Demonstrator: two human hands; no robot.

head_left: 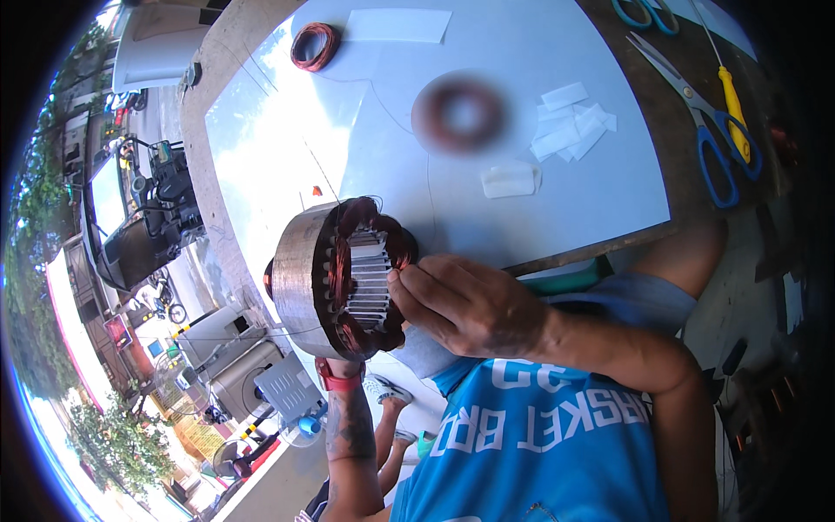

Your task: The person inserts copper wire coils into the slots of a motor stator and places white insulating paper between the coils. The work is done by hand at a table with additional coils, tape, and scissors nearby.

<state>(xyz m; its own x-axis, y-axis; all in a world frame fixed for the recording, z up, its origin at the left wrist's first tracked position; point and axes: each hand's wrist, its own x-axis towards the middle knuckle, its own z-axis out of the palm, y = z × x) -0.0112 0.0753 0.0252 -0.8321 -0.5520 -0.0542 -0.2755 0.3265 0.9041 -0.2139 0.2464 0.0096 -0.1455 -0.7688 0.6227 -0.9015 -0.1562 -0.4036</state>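
A motor stator [300, 274], a thick metal ring with dark red copper windings [348, 335] and pale slot liners [369, 283] inside, lies on its side at the table's near left. Its open end faces right, toward my right hand [470, 300]. Those fingers are bent and pressed together at the right edge of the bore, beside the windings; what they pinch is too small to make out. My left hand [343, 367] reaches up from below against the stator's underside, a red band at its wrist. The stator hides its fingers.
On the white tabletop sheet [374, 165] lie a copper wire coil [315, 47], a blurred round coil [461, 113] and several paper pieces [574, 126]. Blue-handled scissors [696, 100] and a yellow-handled screwdriver [733, 109] lie at the right. Thin wires cross the sheet.
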